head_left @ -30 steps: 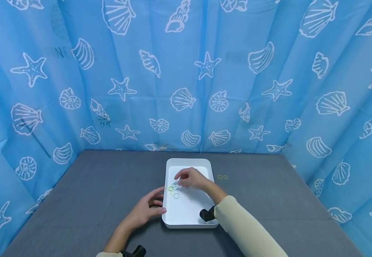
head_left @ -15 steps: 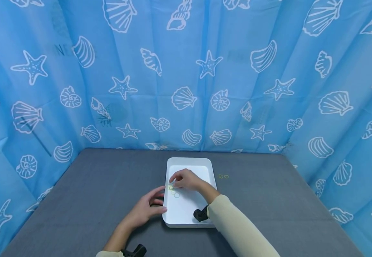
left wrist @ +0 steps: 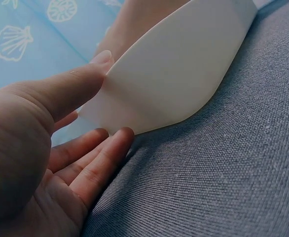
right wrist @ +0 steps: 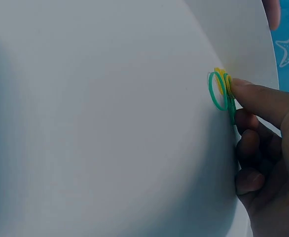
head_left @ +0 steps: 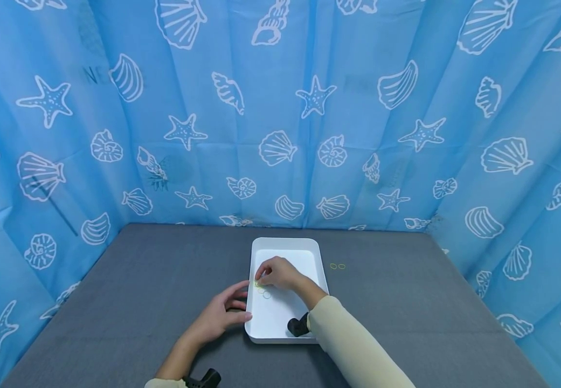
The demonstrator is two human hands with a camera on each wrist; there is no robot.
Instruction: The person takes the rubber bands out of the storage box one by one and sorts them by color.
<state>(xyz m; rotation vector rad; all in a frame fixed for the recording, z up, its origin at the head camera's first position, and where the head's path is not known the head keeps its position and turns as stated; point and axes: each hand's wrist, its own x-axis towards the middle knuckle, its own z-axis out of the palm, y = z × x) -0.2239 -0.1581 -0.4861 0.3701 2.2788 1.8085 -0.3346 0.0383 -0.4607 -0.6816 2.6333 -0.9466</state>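
Note:
Inside the white tray, my right hand reaches to the left wall. In the right wrist view, the thumb and forefinger of my right hand pinch at a small cluster of green and yellow rubber bands; exactly how many are between them is hidden. A pale rubber band lies nearer me on the tray floor. My left hand rests along the tray's left side. In the left wrist view, its thumb touches the tray's rim, while fairly straight fingers touch low on the outer wall.
Two yellow rubber bands lie on the grey cloth to the right of the tray. Behind the table hangs a blue curtain with white shell and starfish prints.
My right hand has moved left and slightly down, from above the tray onto the rubber bands by the left wall. My left hand has stayed against the tray's side.

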